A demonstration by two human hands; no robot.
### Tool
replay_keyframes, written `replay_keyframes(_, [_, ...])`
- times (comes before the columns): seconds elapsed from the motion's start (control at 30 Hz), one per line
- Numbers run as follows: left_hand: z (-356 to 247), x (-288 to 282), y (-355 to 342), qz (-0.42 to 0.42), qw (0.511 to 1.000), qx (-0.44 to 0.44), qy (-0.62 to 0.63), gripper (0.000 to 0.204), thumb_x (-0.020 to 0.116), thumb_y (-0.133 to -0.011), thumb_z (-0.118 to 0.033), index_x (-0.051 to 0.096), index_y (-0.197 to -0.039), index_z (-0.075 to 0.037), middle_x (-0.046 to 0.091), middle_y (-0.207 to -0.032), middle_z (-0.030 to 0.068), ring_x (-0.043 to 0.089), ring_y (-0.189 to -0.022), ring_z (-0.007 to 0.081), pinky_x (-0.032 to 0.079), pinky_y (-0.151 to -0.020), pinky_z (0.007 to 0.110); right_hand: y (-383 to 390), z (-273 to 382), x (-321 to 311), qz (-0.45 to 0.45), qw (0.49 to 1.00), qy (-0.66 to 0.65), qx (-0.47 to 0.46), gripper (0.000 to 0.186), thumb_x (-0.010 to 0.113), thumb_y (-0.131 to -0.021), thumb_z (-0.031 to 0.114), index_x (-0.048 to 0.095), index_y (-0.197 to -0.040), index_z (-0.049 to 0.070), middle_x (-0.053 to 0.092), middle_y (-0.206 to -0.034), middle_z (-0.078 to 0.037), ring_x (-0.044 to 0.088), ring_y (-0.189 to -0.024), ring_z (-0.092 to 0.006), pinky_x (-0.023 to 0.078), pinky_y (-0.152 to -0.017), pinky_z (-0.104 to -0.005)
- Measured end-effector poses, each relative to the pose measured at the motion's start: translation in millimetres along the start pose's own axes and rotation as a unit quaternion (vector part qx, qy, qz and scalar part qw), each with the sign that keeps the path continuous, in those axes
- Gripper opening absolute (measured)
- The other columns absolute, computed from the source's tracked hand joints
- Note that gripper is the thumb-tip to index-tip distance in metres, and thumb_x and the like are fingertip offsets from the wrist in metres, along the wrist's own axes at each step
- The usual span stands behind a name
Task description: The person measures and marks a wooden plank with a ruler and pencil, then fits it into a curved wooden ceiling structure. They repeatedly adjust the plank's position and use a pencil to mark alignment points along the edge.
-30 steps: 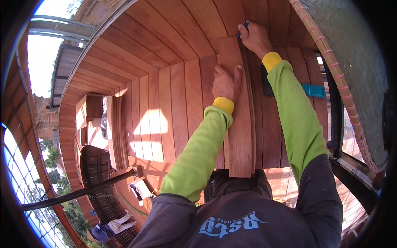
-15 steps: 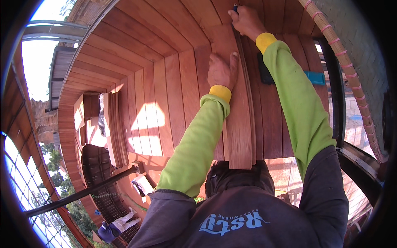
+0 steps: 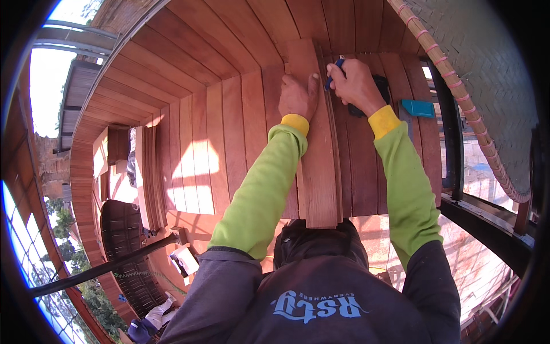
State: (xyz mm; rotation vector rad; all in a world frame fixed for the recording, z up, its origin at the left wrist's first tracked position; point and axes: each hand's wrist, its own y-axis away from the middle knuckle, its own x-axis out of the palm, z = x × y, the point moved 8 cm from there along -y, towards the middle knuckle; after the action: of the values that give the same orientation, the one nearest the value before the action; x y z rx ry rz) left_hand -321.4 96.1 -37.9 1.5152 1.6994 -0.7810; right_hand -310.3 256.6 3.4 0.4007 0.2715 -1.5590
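Observation:
A long brown wooden board [image 3: 318, 172] lies lengthwise over reddish planks, its near end close to my body. My left hand [image 3: 298, 96] holds the board toward its far end, fingers curled at the left side and thumb stretched along the top. Just to the right, my right hand [image 3: 356, 83] is closed on a slim blue pencil [image 3: 334, 74], held slanting beside the board's right edge. Its fingertips partly cover the pencil. A black object [image 3: 380, 86] lies behind my right wrist, too hidden to name.
A teal plastic piece [image 3: 417, 108] lies on the planks at the right. Several boards stand stacked at the left [image 3: 150, 178]. A woven brim [image 3: 464, 97] fills the upper right. A dark beam [image 3: 114, 265] crosses the lower left, where another person [image 3: 150, 321] is partly seen.
My right hand has come back toward me along the board with the blue pencil, from the far end to beside my left hand. The left hand stays on the board.

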Motion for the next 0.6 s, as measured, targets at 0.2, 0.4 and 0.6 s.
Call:
replay_keyframes(0.2, [1,-5,-1,0.008,1.0,-0.016,0.007,0.072,0.054,-0.085,-0.06,0.042,-0.112,0.006,0.057,-0.109,0.0296,0.06,-0.099,0.0446,0.05,-0.083,0.05,175,-39,-15,-0.154,0.977,-0.149,0.016,0.036,0.048,-0.099,0.021,0.06,-0.072,0.0,0.054,-0.058,-0.002,0.052,-0.054,-0.0077,0.039,-0.049,-0.0248])
replay_keyframes(0.4, [-19,-24,12,-0.004,1.0,-0.009,-0.011,0.088,0.067,-0.07,-0.066,0.045,-0.113,0.009,0.06,-0.109,0.029,0.061,-0.101,0.0428,0.051,-0.086,0.045,288,-93,2,-0.165,0.958,-0.219,0.081,0.034,0.045,-0.101,0.021,0.056,-0.076,0.002,0.062,-0.067,-0.007,0.056,-0.053,-0.0107,0.045,-0.049,-0.0246])
replay_keyframes(0.6, [-10,-31,4,0.024,0.999,-0.044,0.014,0.069,0.075,-0.065,-0.049,0.061,-0.104,0.006,0.065,-0.105,0.0258,0.064,-0.099,0.0388,0.053,-0.084,0.043,307,-81,-6,-0.154,0.976,-0.147,0.048,0.026,0.044,-0.099,0.015,0.06,-0.086,-0.002,0.061,-0.062,-0.007,0.06,-0.055,-0.0113,0.048,-0.052,-0.0247])
